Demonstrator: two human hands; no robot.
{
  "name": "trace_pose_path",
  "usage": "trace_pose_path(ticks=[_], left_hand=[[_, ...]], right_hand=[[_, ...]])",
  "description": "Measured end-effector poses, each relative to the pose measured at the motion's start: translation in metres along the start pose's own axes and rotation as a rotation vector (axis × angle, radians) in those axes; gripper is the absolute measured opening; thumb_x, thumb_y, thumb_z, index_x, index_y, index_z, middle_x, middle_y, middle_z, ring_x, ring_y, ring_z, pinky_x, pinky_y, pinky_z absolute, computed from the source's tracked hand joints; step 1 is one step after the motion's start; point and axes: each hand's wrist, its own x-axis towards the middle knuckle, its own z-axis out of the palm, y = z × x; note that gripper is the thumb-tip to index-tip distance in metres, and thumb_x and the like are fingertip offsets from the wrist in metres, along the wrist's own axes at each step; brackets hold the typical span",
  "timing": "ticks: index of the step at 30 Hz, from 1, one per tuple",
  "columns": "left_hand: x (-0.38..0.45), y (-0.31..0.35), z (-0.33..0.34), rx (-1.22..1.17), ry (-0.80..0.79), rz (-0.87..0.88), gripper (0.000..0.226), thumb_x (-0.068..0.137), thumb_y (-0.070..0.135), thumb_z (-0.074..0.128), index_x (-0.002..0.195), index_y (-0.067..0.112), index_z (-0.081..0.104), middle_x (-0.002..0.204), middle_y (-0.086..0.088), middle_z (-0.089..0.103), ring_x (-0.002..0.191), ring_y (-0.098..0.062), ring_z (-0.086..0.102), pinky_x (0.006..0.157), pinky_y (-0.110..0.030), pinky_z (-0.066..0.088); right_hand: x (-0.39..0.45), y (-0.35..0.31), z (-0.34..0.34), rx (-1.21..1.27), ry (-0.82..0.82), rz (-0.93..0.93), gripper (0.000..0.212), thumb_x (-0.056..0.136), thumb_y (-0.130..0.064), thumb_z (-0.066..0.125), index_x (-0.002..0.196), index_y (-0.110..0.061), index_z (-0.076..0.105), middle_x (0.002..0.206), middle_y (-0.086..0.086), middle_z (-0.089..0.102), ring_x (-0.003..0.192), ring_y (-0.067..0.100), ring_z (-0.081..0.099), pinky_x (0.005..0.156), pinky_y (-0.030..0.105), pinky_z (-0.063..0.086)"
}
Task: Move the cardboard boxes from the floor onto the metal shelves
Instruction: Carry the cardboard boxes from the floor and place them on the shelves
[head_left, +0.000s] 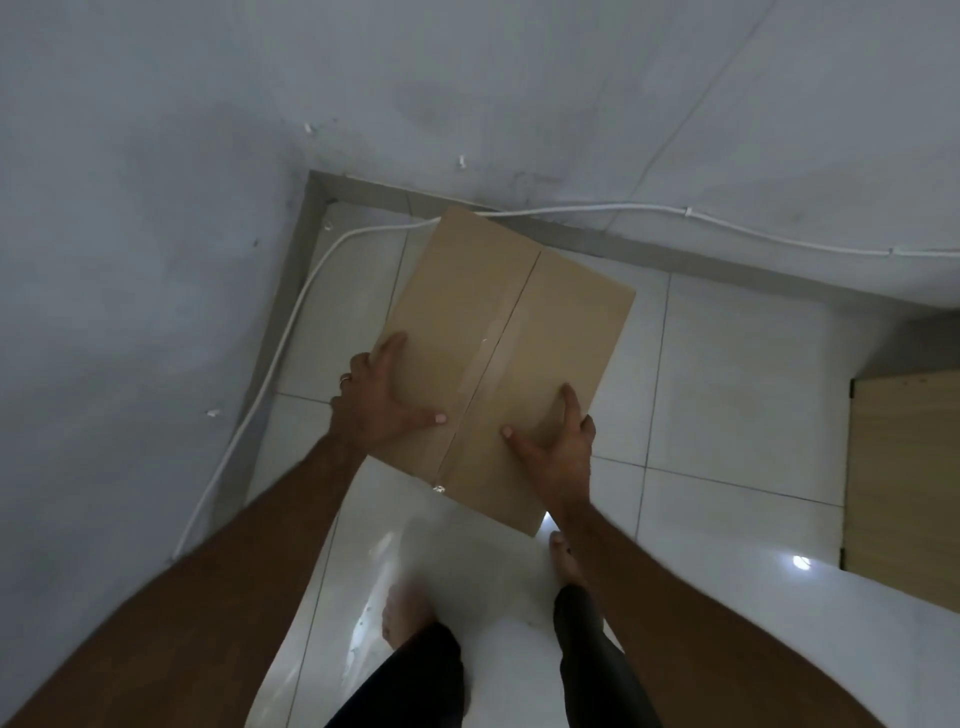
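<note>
Over the tiled floor (727, 364) near the wall corner, I hold the taped cardboard box (506, 332) by its near end, stiff-sided and seemingly light, left hand (387, 402) and right hand (556, 441) clamped on opposite edges, thumbs on top.

Matt cardboard box (498, 332), glossy tape (493, 358); shiny glazed floor tiles (727, 374).

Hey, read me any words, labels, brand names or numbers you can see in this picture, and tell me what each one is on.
None can be read.
Cardboard box: plain brown top, clear tape along the seam, no print or label showing.
Left hand and right hand cover parts of the top, so anything under them is hidden.
Wall, floor tiles, white cable, wooden panel: no writing.
</note>
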Motion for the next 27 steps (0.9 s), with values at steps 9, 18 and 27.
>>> trace_pose_path(ticks=[9, 18, 27], left_hand=[[-0.095, 0.033, -0.045, -0.066, 0.084, -0.088, 0.132, 0.044, 0.084, 0.08, 0.153, 0.053, 0.011, 0.153, -0.014, 0.028, 0.136, -0.045, 0.038, 0.106, -0.068, 0.036], [-0.227, 0.101, -0.112, -0.237, 0.264, -0.167, 0.133, 0.04, 0.092, 0.071, 0.153, 0.053, 0.012, 0.156, -0.013, 0.029, 0.138, -0.043, 0.039, 0.107, -0.068, 0.039], [-0.372, 0.154, -0.162, -0.367, 0.512, -0.266, 0.121, 0.053, 0.09, 0.073, 0.153, 0.049, 0.017, 0.152, -0.011, 0.034, 0.135, -0.041, 0.043, 0.105, -0.063, 0.044]], right_hand=[[-0.047, -0.064, -0.066, -0.108, -0.085, -0.133, 0.093, 0.079, -0.056, 0.081, 0.155, -0.038, 0.031, 0.145, 0.003, 0.034, 0.131, 0.029, 0.048, 0.103, 0.051, 0.051], [-0.107, -0.17, -0.17, -0.226, -0.191, -0.376, 0.089, 0.079, -0.058, 0.081, 0.152, -0.035, 0.036, 0.149, 0.004, 0.035, 0.131, 0.03, 0.048, 0.105, 0.054, 0.049], [-0.171, -0.282, -0.25, -0.317, -0.345, -0.655, 0.088, 0.077, -0.065, 0.078, 0.151, -0.032, 0.044, 0.154, 0.008, 0.038, 0.137, 0.036, 0.043, 0.112, 0.056, 0.043]])
